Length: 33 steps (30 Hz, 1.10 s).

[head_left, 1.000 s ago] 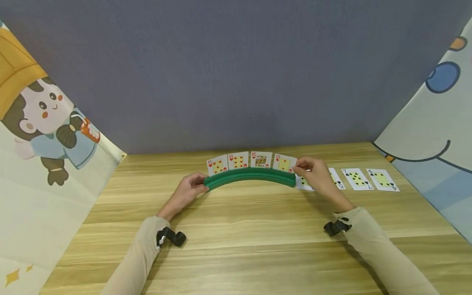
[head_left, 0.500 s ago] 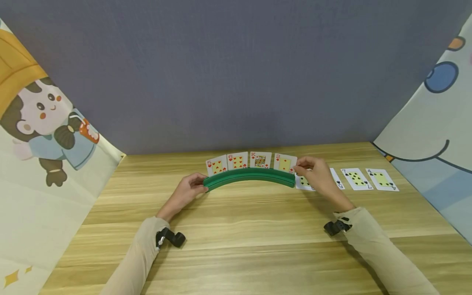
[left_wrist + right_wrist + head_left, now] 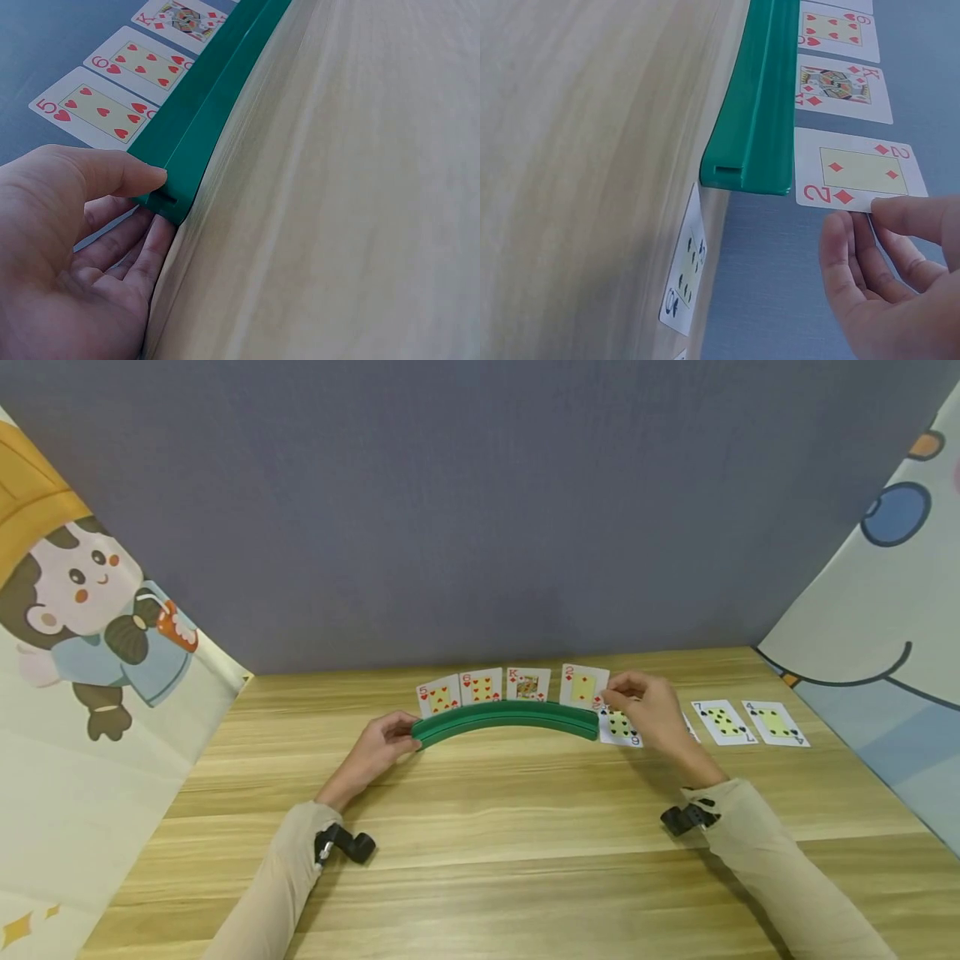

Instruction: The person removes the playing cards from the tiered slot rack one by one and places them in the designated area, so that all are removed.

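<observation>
A curved green card holder [image 3: 506, 716] lies on the wooden table. My left hand [image 3: 375, 750] grips its left end, thumb on top and fingers below in the left wrist view. The five of hearts [image 3: 438, 697], the six of hearts [image 3: 481, 687] and the king of diamonds [image 3: 528, 685] stand in the holder. My right hand [image 3: 652, 714] pinches the two of diamonds [image 3: 855, 171] by its side edge between thumb and fingers. In the right wrist view that card's lower edge shows whole, just past the holder's back edge.
Face-up spade cards lie in a row to the right: a six of spades [image 3: 620, 727] beside the holder's right end, one mostly hidden under my right hand, a seven [image 3: 722, 722] and a four [image 3: 776, 724]. A grey panel [image 3: 480, 510] stands behind the table [image 3: 480, 877].
The two of diamonds has come up out of the holder, moving up and slightly right with my right hand. My left hand still grips the holder's left end.
</observation>
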{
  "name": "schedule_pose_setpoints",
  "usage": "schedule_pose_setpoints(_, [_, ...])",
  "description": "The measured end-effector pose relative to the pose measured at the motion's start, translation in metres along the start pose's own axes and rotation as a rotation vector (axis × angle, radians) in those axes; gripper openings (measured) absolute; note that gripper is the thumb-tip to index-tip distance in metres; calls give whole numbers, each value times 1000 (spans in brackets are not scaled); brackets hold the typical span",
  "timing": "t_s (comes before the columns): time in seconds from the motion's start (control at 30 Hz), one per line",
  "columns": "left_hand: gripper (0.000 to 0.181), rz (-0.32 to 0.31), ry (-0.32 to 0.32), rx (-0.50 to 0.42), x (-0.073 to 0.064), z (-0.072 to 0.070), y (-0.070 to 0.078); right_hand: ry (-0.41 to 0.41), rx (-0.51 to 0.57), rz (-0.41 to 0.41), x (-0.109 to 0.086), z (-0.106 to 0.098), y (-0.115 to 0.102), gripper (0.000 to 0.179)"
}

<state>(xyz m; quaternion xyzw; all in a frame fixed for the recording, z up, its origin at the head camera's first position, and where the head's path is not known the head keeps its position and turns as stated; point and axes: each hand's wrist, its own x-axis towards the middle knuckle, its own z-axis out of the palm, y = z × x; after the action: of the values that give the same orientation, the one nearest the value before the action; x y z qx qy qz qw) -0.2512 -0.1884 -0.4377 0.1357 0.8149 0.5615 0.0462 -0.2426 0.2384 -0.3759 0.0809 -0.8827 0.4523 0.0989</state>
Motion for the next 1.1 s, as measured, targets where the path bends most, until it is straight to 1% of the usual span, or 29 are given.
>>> schedule_pose_setpoints(0.13, [38,4,0,4,0,-1,0,12,18,2,0,-4,-2,21])
schedule_pose_setpoints(0.33, [38,-5,3,-2,1,0,1,30,31,-33,-2,-10,-7,22])
schedule_pose_setpoints(0.47, [39,1,-5,-19,0,0,2,13,75,-26,-9,-16,-11,22])
schedule_pose_setpoints(0.6, [39,2,-1,-11,-1,0,2,-12,101,-9,-16,-20,-12,23])
schedule_pose_setpoints(0.87, [37,20,-4,-7,-2,-2,1,-36,106,23,-27,-31,-14,25])
schedule_pose_setpoints(1.1, [37,7,-1,-3,0,-1,-1,-39,94,23,-38,-38,-12,22])
